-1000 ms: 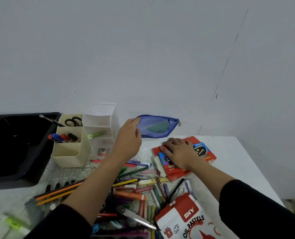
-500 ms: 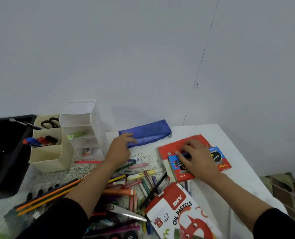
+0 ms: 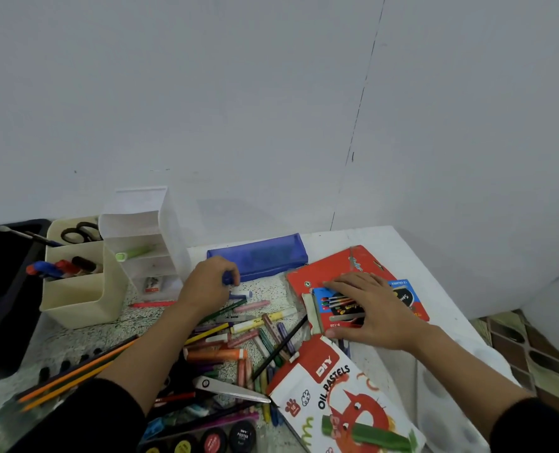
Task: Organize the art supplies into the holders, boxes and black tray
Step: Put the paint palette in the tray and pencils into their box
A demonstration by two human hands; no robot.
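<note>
Head view takes in 2 holders, 1 black tray, 3 boxes and 1 pouch on the speckled table (image 3: 273,287). My left hand (image 3: 208,287) has its fingers curled round a small blue thing (image 3: 228,278), too blurred for me to name, just in front of the blue pouch (image 3: 258,256) that lies along the wall. My right hand (image 3: 369,310) lies flat with straight fingers on the small blue box (image 3: 335,310), which rests on top of the red box (image 3: 337,261). The 3rd box, the oil pastels box (image 3: 346,400), lies near my right forearm, its lower end cut off by the frame. Between my arms sprawls the pile of crayons and markers (image 3: 255,335), too jumbled to count, with 1 pair of loose scissors (image 3: 229,389) at its near edge, only the blades showing. Left of my left hand stand the clear holder (image 3: 141,237) and the cream holder (image 3: 75,289), touching; the cream one holds 1 pair of black-handled scissors (image 3: 80,232) and some markers. The black tray (image 3: 7,289) is cut off at the left edge. 4 paint pots (image 3: 213,439) show partly at the bottom.
</note>
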